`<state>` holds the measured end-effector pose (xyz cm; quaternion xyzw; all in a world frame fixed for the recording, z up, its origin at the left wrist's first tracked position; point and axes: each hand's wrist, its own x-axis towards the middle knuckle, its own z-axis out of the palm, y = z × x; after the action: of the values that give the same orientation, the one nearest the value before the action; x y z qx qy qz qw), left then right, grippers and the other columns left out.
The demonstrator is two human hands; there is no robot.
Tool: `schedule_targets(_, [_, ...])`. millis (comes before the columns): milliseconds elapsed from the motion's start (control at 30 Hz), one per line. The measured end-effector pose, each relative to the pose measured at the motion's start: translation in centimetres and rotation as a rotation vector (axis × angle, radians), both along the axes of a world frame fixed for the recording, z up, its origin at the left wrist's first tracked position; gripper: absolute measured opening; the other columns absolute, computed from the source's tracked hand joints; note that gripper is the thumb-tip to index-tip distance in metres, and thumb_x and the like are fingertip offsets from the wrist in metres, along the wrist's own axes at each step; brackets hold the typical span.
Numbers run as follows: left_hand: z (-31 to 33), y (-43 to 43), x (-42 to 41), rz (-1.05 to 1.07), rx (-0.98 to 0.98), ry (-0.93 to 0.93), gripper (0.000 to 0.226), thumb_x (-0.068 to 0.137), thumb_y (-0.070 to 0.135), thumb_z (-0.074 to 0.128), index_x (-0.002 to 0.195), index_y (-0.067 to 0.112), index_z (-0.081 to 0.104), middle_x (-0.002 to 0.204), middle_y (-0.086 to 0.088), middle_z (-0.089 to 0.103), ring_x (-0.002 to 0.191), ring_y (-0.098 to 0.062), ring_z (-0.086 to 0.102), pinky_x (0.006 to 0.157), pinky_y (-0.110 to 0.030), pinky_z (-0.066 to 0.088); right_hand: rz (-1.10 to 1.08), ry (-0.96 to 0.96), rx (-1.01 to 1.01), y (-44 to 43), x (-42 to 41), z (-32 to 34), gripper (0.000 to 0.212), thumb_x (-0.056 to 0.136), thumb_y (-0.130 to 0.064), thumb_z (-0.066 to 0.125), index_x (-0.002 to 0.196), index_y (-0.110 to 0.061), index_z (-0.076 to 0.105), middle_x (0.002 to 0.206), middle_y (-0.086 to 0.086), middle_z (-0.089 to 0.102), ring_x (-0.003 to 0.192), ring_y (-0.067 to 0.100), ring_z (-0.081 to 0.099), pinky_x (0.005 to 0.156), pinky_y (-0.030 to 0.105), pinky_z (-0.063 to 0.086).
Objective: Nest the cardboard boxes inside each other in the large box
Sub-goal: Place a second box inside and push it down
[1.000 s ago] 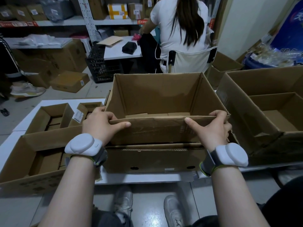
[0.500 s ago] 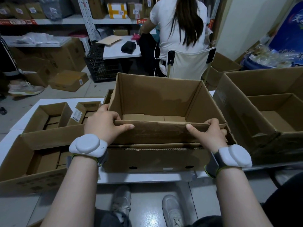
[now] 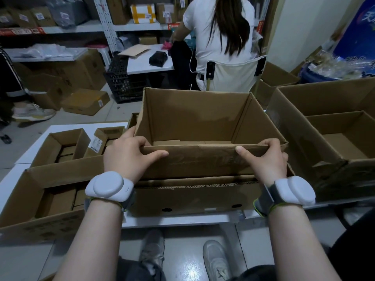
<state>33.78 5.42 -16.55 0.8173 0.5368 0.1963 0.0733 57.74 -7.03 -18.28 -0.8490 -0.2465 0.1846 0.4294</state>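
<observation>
Hands on the near wall of an open brown box (image 3: 192, 118), one at each end. Left hand (image 3: 129, 157) curled over the near left corner, thumb flat along the front. Right hand (image 3: 265, 161) curled over the near right corner the same way, thumb pointing in. Nothing else held.

Brown box in the middle of the scene, right over a wider box (image 3: 192, 199) on the white table (image 3: 182, 219). Bottom part tucked behind the near wall of the wider box. Hard to tell if sitting all the way down or not. Looks like the step of putting one inside the other.

Some nesting done already, by the look of it. On the near left, a long box (image 3: 30, 199) with smaller ones lying inside. On the right, a big box (image 3: 294, 118) with a smaller box (image 3: 345, 147) in it.

Left to do, most likely: push the brown box down flat, let go, then fetch the two little boxes (image 3: 60, 136) on the far left of the table, not yet inside a bigger one. About half way, at a guess.
</observation>
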Motion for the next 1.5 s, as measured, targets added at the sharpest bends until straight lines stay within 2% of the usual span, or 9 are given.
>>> schedule_targets(233, [0.3, -1.0, 1.1, 0.025, 0.078, -0.028, 0.044, 0.068, 0.066, 0.065, 0.068, 0.023, 0.068, 0.135, -0.001, 0.058, 0.111, -0.026, 0.061, 0.070, -0.029, 0.042, 0.010, 0.050, -0.004, -0.5, 0.4, 0.1, 0.055, 0.082, -0.040, 0.069, 0.124, -0.019, 0.040, 0.139, 0.018, 0.034, 0.093, 0.021, 0.037, 0.086, 0.029, 0.034])
schedule_targets(433, [0.2, -0.8, 1.2, 0.016, -0.064, 0.080, 0.042, 0.068, 0.062, 0.069, 0.071, 0.020, 0.068, 0.148, -0.007, 0.044, 0.128, -0.027, 0.051, 0.092, -0.039, 0.048, 0.084, 0.100, -0.196, -0.2, 0.0, -0.7, 0.053, 0.086, -0.043, 0.064, 0.125, -0.015, 0.042, 0.139, 0.020, 0.033, 0.103, 0.031, 0.041, 0.101, 0.038, 0.034])
schedule_targets(667, [0.2, -0.8, 0.9, 0.009, -0.077, 0.068, 0.045, 0.077, 0.062, 0.061, 0.067, 0.018, 0.068, 0.148, -0.007, 0.044, 0.127, -0.028, 0.052, 0.091, -0.038, 0.048, 0.101, 0.090, -0.224, -0.1, 0.3, -1.4, 0.053, 0.086, -0.045, 0.063, 0.123, -0.014, 0.042, 0.136, 0.018, 0.039, 0.091, 0.023, 0.035, 0.084, 0.031, 0.030])
schedule_targets(767, [-0.1, -0.6, 0.7, 0.057, -0.075, -0.070, 0.055, 0.091, 0.054, 0.046, 0.071, 0.010, 0.072, 0.137, -0.007, 0.056, 0.118, -0.028, 0.059, 0.083, -0.033, 0.046, 0.100, 0.089, -0.259, 0.0, 0.4, -1.5, 0.054, 0.084, -0.047, 0.063, 0.123, -0.016, 0.041, 0.136, 0.019, 0.040, 0.098, 0.029, 0.043, 0.093, 0.037, 0.037])
schedule_targets(933, [-0.8, 0.0, 0.3, 0.095, -0.109, -0.001, 0.028, 0.093, 0.036, 0.051, 0.081, 0.018, 0.069, 0.067, -0.003, 0.061, 0.080, -0.027, 0.063, 0.061, -0.025, 0.035, 0.103, 0.070, -0.327, 0.0, 0.0, -1.4, 0.056, 0.086, -0.045, 0.062, 0.125, -0.014, 0.037, 0.136, 0.020, 0.038, 0.116, 0.038, 0.046, 0.095, 0.042, 0.040])
schedule_targets(1100, [-1.5, 0.6, 0.0, 0.070, -0.071, -0.050, 0.032, 0.092, 0.025, 0.053, 0.123, 0.023, 0.059, 0.112, -0.008, 0.069, 0.104, -0.030, 0.063, 0.083, -0.037, 0.053, 0.109, 0.067, -0.346, 0.0, -0.2, -1.1, 0.053, 0.087, -0.044, 0.061, 0.125, -0.014, 0.037, 0.137, 0.019, 0.037, 0.115, 0.037, 0.047, 0.094, 0.043, 0.040])
schedule_targets(1233, [-1.8, 1.6, -0.1, 0.115, -0.099, -0.067, 0.050, 0.090, 0.028, 0.056, 0.137, 0.022, 0.039, 0.113, -0.012, 0.067, 0.101, -0.035, 0.064, 0.080, -0.040, 0.053, 0.117, 0.049, -0.342, 0.0, -0.3, -1.1, 0.052, 0.088, -0.043, 0.060, 0.124, -0.014, 0.038, 0.136, 0.020, 0.037, 0.097, 0.031, 0.044, 0.093, 0.042, 0.040])
schedule_targets(1367, [-2.2, 2.7, 0.0, 0.192, -0.150, 0.065, 0.041, 0.092, 0.036, 0.050, 0.129, 0.019, 0.054, 0.110, -0.011, 0.069, 0.099, -0.033, 0.063, 0.069, -0.032, 0.045, 0.125, 0.020, -0.368, 0.1, -0.3, -1.3, 0.049, 0.088, -0.042, 0.060, 0.124, -0.014, 0.040, 0.138, 0.021, 0.034, 0.093, 0.028, 0.039, 0.096, 0.042, 0.039])
schedule_targets(1500, [-2.1, 2.6, 0.7, 0.195, -0.136, 0.082, 0.033, 0.095, 0.031, 0.047, 0.115, 0.012, 0.064, 0.098, -0.014, 0.070, 0.090, -0.033, 0.063, 0.063, -0.030, 0.039, 0.095, -0.019, -0.415, 0.4, -0.2, -1.8, 0.043, 0.086, -0.044, 0.062, 0.115, -0.016, 0.047, 0.149, 0.026, 0.015, 0.128, 0.045, 0.035, 0.107, 0.048, 0.033])
